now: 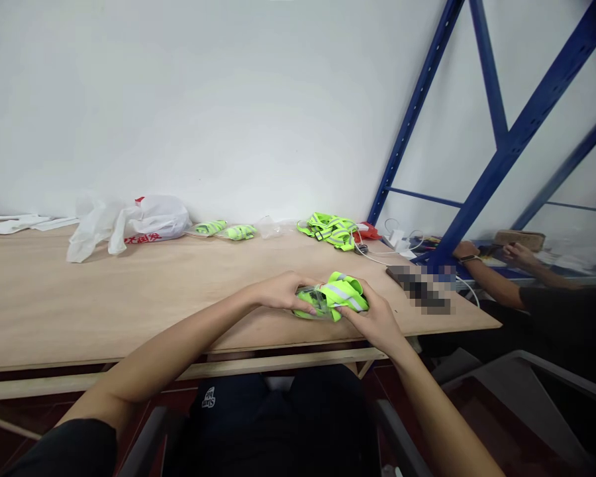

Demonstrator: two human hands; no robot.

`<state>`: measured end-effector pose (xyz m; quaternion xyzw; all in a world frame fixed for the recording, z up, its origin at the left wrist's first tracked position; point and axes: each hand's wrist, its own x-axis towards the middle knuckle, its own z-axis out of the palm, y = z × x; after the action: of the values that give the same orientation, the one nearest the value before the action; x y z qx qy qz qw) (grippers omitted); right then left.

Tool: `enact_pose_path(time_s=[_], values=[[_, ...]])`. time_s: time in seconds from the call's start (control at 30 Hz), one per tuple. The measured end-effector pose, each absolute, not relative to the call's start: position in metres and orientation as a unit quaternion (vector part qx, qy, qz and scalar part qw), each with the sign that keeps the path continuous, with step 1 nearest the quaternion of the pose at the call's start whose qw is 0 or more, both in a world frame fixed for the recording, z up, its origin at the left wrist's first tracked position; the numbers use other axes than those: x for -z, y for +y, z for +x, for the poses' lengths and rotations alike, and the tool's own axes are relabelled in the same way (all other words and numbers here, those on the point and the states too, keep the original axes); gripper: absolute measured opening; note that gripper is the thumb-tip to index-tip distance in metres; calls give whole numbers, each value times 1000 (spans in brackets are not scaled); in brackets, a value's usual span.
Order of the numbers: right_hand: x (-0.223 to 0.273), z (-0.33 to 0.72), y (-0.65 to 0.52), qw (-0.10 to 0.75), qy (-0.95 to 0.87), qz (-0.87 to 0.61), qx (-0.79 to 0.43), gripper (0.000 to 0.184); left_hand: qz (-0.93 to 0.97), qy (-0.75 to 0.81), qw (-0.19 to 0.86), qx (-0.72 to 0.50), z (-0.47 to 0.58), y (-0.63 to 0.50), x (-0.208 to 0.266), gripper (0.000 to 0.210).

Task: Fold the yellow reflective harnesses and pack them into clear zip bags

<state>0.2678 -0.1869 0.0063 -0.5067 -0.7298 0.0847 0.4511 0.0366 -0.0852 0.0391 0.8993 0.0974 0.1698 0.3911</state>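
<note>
Near the front edge of the wooden table, a bundled neon-yellow reflective strap (342,293) with silver-grey stripes is between my hands. Its left end sits inside a clear plastic bag (314,301), while the right part bulges out of the bag. My left hand (284,291) is closed around the bag, thumb and fingers on either side. My right hand (375,318) grips the strap bundle from the right, with the thumb in front and the other fingers partly hidden behind it.
Along the wall lie a white plastic bag (161,217), two packed neon bundles (238,232), a clear bag (271,227) and a loose neon strap pile (330,228). A blurred dark object (417,288) lies right. Beyond the blue rack (477,192), another person's hands (521,255) hold something brown.
</note>
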Motion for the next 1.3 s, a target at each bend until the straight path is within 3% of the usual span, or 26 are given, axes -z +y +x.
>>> enact_pose_path(time_s=[0.17, 0.43, 0.63, 0.8, 1.1, 1.3], values=[[-8, 266, -190, 472, -714, -511, -82, 46, 906, 90, 380, -162, 39, -90, -37, 60], [-7, 250, -194, 454, -716, -530, 26, 49, 894, 82, 368, -242, 49, -103, -35, 47], [2, 258, -186, 414, -784, -460, 47, 43, 876, 124, 395, -248, 45, -82, -23, 65], [9, 262, -183, 380, -815, -434, 51, 37, 865, 156, 426, -215, 38, -59, -11, 64], [15, 252, -183, 307, -799, -500, 135, 43, 935, 95, 269, -213, 42, -76, -9, 55], [15, 251, -182, 277, -786, -536, 136, 38, 939, 120, 235, -219, 43, -81, -8, 63]])
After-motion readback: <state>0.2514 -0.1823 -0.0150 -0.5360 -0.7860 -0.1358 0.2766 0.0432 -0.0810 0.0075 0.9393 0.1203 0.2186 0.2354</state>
